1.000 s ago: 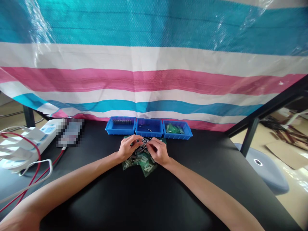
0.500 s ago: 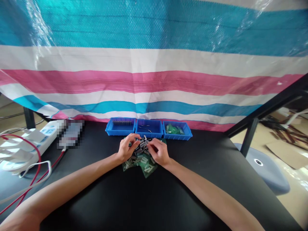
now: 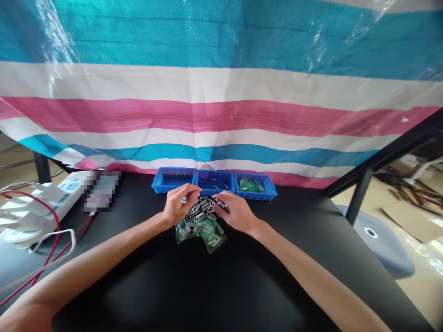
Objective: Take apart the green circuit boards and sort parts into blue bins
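Near the far edge of the tabletop [image 3: 207, 295], midway between its left and right edges, lies a loose heap of small metal pieces [image 3: 202, 206]; its near side meets a green plastic bag [image 3: 212, 248], with more short pieces in or on it, which I cannot tell.

Left hand [image 3: 177, 205]: over the heap's left side, thumb and forefinger curved toward each other. Cannot tell whether anything is pinched.
Right hand [image 3: 238, 211]: over the heap's right side, grip spread, thumb apart from the fingers; no piece seen held.

Beyond the heap, toward the far edge, three blue trays in a row. Left tray [image 3: 162, 189]: a line of small dark pieces along its back wall. Middle tray [image 3: 207, 192]: a few thin pieces lying at differing angles. Right tray [image 3: 256, 196]: green plastic.

Handling note (judgement): pieces look small and tangled, so best sorted with fingertips only, drawing one free before lifting. Keep wrists high to avoid scattering the heap, and press lightly, as smooth metal would probably slip.
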`<state>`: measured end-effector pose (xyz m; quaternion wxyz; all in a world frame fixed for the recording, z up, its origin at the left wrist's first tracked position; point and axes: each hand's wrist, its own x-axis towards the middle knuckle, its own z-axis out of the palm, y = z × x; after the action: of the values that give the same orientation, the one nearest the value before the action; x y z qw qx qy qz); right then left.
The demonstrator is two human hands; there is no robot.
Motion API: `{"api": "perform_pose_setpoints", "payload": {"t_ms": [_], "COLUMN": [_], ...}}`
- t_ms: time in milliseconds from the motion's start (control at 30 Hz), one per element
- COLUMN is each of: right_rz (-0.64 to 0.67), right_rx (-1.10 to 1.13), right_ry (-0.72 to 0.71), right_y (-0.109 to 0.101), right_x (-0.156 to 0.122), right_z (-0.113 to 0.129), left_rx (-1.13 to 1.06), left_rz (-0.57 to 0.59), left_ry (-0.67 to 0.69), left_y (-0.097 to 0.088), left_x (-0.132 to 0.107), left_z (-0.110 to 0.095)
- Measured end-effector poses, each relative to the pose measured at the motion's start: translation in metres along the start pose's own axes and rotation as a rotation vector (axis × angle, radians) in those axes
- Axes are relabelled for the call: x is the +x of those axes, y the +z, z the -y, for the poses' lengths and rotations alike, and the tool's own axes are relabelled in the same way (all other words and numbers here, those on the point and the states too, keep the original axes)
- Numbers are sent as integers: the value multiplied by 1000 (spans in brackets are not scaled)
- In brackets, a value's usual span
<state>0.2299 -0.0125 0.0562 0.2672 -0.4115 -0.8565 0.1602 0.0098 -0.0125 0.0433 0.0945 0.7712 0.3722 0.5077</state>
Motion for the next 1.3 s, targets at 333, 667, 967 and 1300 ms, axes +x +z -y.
{"api": "perform_pose_setpoints", "payload": {"t_ms": [333,667,967,1300], "right_rz": [135,117,66,142], "right_rx": [-354,-385,-265,-196], "right_ry": [-104,-95,19,176], "right_y": [40,40,30,34], "right_x": [-71,-61,-63,-65], "right_z": [21,-5,-11,-9], "left_rx": [383,528,448,528], "left_rz": [724,701,658,609], "left_ry": [39,9,-81,-169], "left_y": [-33,-8,-14,1], "left_x": [-44,-62,-59,-61], "left_z": [2,1,-5,-4]}}
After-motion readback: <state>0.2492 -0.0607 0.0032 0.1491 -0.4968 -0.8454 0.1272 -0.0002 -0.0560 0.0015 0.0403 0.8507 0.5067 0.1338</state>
